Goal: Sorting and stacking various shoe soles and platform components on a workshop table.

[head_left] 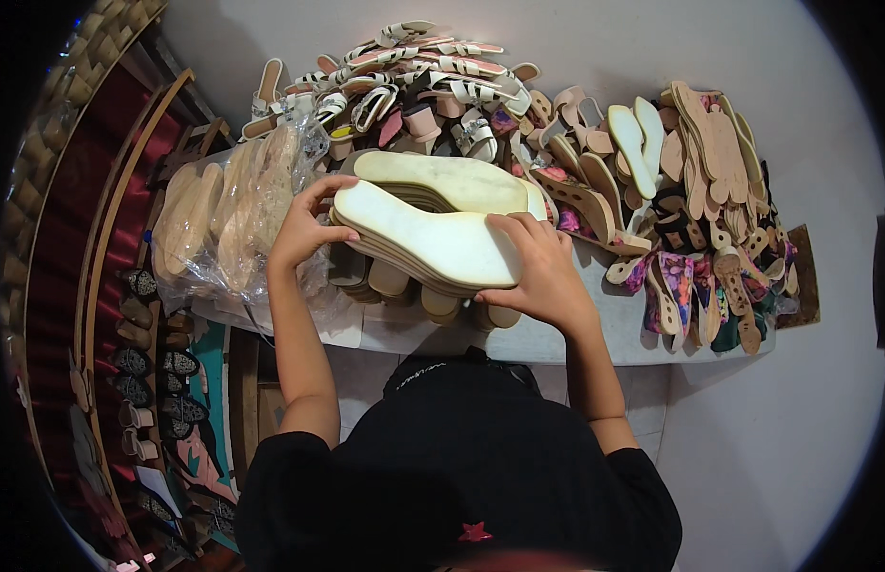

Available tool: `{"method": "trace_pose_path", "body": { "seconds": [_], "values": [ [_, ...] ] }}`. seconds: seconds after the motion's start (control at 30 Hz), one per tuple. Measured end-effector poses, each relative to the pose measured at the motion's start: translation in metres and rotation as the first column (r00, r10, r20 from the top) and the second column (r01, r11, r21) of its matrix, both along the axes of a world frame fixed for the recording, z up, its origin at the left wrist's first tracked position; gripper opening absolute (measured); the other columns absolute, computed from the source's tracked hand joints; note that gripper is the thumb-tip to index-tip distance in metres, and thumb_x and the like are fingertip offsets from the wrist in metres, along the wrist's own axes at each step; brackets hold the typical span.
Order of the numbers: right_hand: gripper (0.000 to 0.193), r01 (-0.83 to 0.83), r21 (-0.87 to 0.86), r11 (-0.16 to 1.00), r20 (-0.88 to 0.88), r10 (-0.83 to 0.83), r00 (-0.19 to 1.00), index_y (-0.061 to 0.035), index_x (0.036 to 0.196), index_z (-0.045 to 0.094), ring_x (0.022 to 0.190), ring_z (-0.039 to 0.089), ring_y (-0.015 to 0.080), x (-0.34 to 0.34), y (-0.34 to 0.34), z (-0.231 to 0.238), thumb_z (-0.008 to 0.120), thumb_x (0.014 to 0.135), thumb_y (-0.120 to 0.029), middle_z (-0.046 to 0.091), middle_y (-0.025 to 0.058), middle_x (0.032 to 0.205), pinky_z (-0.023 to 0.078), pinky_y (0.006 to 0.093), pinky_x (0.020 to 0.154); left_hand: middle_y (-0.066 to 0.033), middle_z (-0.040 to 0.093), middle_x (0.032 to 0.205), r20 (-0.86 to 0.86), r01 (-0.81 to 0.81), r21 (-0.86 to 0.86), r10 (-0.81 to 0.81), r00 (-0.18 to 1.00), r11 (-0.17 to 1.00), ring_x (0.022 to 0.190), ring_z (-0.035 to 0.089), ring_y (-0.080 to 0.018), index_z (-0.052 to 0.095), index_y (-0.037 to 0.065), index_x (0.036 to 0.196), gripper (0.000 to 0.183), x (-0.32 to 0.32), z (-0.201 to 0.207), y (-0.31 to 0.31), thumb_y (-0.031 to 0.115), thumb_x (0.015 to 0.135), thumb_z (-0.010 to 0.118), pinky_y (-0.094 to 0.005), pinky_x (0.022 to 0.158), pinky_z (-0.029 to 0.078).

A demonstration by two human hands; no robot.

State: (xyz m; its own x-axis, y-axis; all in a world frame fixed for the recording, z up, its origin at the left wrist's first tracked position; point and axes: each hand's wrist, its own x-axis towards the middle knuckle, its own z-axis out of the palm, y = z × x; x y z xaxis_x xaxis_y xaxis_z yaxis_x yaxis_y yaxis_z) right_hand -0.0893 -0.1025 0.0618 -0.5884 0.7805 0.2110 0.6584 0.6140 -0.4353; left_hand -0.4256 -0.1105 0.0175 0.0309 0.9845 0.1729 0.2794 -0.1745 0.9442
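Stack of white-topped, sole-shaped slabs (pixel 423 234) is gripped at opposite ends by left hand (pixel 304 229) and right hand (pixel 549 272), over the long white table (pixel 595 329). Long axis is slanted, narrow rounded end pointed toward the table's left; room is seen along its front edge, rightward.

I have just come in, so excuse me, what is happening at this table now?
A stack of pale sole-shaped pieces is being held at both ends: the left hand grips the narrower end, the right hand the broader one. A second stack lies just behind it. To the left is a clear plastic bag of similar shapes, and finished-looking sandals are heaped at the back.
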Motion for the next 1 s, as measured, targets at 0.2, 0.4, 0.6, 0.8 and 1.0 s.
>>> {"method": "trace_pose_path", "body": {
  "seconds": [0.2,0.4,0.6,0.8,1.0],
  "values": [
    [0.083,-0.052,0.047,0.998,-0.069,0.055,0.996,-0.0104,0.122,0.048,0.102,0.048,0.0292,0.001,0.004,-0.004,0.082,0.051,-0.037,0.050,0.0097,0.114,0.033,0.0430,0.086,-0.0020,0.059,0.110,0.015,-0.010,0.049,0.010,1.000,0.999,0.102,0.055,-0.0148,0.056,0.007,0.111,0.068,0.000,-0.002,-0.002,0.004,0.048,0.082,-0.0302,0.091,0.041],
    [0.083,-0.041,0.011,0.999,-0.049,0.041,0.998,-0.0104,0.122,0.048,0.107,0.044,0.0312,0.000,0.004,-0.006,0.082,0.051,-0.037,0.047,0.0111,0.118,0.033,0.0429,0.087,-0.0022,0.058,0.110,0.051,0.000,0.032,-0.002,0.999,0.999,0.102,0.055,-0.0152,0.055,0.007,0.113,0.071,-0.004,-0.007,-0.001,0.005,0.048,0.083,-0.0303,0.090,0.041],
    [0.082,-0.057,0.133,0.989,-0.163,0.078,0.984,-0.0161,0.123,0.051,0.118,0.035,0.0335,0.004,0.001,-0.010,0.082,0.050,-0.037,0.039,0.0116,0.129,0.026,0.0492,0.098,-0.0035,0.057,0.109,0.142,0.048,0.035,-0.052,0.988,0.998,0.103,0.053,-0.0150,0.052,0.007,0.118,0.064,-0.001,-0.011,-0.007,0.017,0.062,0.080,-0.0293,0.089,0.040],
    [0.074,-0.081,0.225,0.971,-0.115,0.110,0.987,-0.0204,0.116,0.058,0.117,0.034,0.0318,0.010,-0.002,-0.024,0.081,0.047,-0.034,0.043,0.0072,0.127,0.021,0.0513,0.101,-0.0050,0.055,0.110,0.270,-0.069,0.011,0.063,0.961,0.998,0.101,0.051,-0.0134,0.051,0.006,0.120,0.040,0.011,-0.020,-0.009,0.019,0.084,0.063,-0.0264,0.089,0.038],
    [0.069,-0.049,0.184,0.982,-0.150,0.077,0.986,-0.0193,0.114,0.060,0.118,0.034,0.0340,0.009,-0.005,-0.027,0.081,0.049,-0.031,0.045,0.0074,0.128,0.023,0.0477,0.101,-0.0045,0.053,0.113,0.255,-0.111,0.035,0.099,0.962,0.993,0.100,0.050,-0.0119,0.050,0.006,0.119,0.036,0.017,-0.023,-0.008,0.012,0.085,0.058,-0.0252,0.089,0.038]
  ]
}}
